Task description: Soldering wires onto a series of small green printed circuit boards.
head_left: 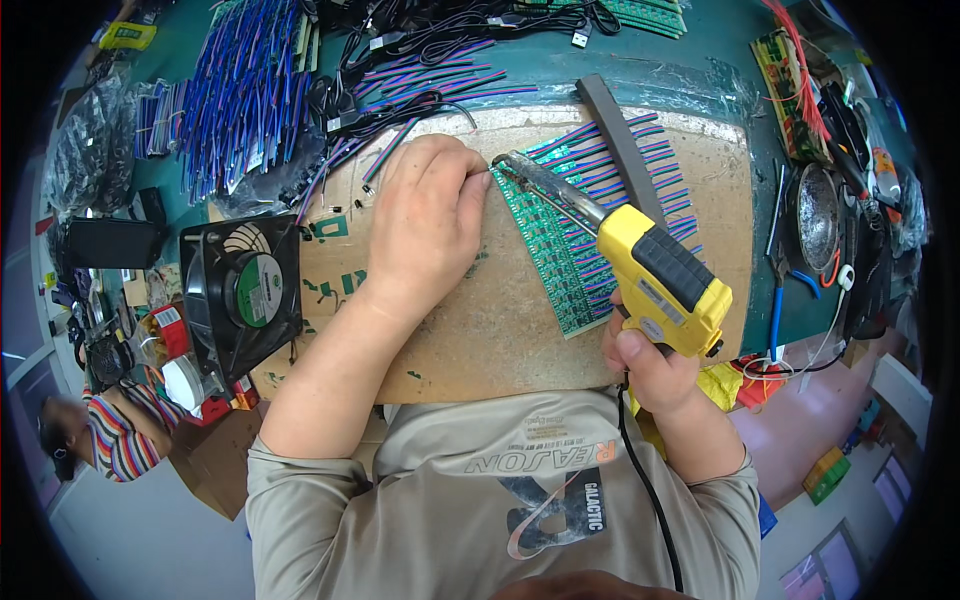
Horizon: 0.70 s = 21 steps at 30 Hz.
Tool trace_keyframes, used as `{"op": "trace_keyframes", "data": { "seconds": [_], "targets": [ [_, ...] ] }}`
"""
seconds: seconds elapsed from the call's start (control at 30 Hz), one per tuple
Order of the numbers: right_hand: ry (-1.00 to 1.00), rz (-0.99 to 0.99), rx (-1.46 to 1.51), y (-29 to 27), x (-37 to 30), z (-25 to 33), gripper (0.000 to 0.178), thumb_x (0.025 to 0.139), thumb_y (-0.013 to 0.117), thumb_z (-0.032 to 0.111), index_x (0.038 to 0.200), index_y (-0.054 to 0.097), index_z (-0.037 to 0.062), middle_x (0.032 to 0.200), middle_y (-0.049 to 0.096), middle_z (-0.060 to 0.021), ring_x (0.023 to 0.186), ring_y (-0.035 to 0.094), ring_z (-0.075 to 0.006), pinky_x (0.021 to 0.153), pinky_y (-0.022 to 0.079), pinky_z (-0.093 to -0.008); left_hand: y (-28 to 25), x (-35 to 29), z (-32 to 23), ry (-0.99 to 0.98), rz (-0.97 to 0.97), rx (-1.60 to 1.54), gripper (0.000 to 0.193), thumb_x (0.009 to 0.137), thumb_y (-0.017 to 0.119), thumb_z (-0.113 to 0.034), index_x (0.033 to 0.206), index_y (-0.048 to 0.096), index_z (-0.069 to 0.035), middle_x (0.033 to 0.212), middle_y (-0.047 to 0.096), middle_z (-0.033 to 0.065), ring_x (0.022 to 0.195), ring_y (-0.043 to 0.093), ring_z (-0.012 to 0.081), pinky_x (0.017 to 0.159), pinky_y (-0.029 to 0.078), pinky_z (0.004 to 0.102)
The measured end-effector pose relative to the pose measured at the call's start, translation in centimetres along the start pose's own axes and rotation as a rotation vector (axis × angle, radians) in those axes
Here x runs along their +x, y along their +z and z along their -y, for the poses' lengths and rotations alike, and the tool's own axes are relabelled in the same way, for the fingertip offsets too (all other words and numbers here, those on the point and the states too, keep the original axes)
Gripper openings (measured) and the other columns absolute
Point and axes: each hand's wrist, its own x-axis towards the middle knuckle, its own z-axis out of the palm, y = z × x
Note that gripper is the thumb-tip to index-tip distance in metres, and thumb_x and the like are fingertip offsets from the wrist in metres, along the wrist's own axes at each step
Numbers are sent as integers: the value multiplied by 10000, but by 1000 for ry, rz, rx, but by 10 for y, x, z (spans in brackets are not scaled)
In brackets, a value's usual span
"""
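Note:
My right hand (650, 365) is wrapped round the grip of a yellow and black soldering gun (660, 280). Its long metal nose reaches up and left, with the tip at the upper left corner of a green circuit board panel (548, 258). Rows of striped ribbon wires (600, 185) run out from the panel's right side. Closed in a pinch, my left hand (425, 215) is beside that same corner, with a thin dark wire end just showing at the fingertips. A dark grey bar (620, 150) lies across the ribbon wires.
On the left a black fan (240, 275) stands at the edge of the brown work board (470, 345). Bundled blue wires (245, 100) and black cables (400, 40) lie behind. To the right are a metal bowl (817, 205) and blue-handled pliers (778, 290). Another person (125, 425) is at far left.

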Motion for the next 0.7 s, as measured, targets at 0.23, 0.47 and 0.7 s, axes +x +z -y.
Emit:
{"op": "trace_keyframes", "data": {
  "seconds": [0.23, 0.47, 0.7],
  "targets": [
    [-21, 6, -65, -3, -2, -4, 428, 852, 642, 198, 1160, 469, -45, 709, 521, -81, 505, 485, -140, 460, 401, -266, 0, 1, 0, 15, 1, 1, 48, 818, 650, -49, 847, 618, -29, 908, 610, 104, 872, 590, 297, 768, 471, 379],
    [-69, -25, -47, 2, -2, -6, 418, 860, 639, 195, 1169, 470, -31, 728, 527, -80, 505, 485, -134, 451, 399, -258, 0, 0, 0, 17, -1, -2, 50, 815, 653, -49, 841, 617, -28, 907, 611, 106, 872, 590, 298, 772, 471, 381],
    [5, -16, 44, -3, -5, -3, 506, 844, 663, 233, 1216, 462, -45, 683, 506, -61, 492, 466, -125, 448, 382, -254, 1, 1, 0, 14, 0, -3, 50, 812, 655, -48, 845, 621, -30, 909, 612, 105, 874, 592, 298, 773, 472, 379]
  ]
}}
